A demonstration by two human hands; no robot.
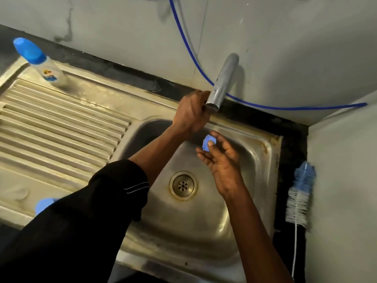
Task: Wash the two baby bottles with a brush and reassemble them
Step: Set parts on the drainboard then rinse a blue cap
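Right hand (222,167) pinches a blue bottle part (207,143) over the sink (263,152). Left hand (190,111) curls round the tap spout (223,80) end. Capped bottle (48,67) stands far left on the drainboard. Brush (299,193) lies right, against the wall.

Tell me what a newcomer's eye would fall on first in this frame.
The two hands over the steel sink basin: the left hand is up at the mouth of the tap spout, and just below it the right hand pinches a small blue piece. Next come the blue-capped baby bottle standing at far left and the bottle brush by the right wall.
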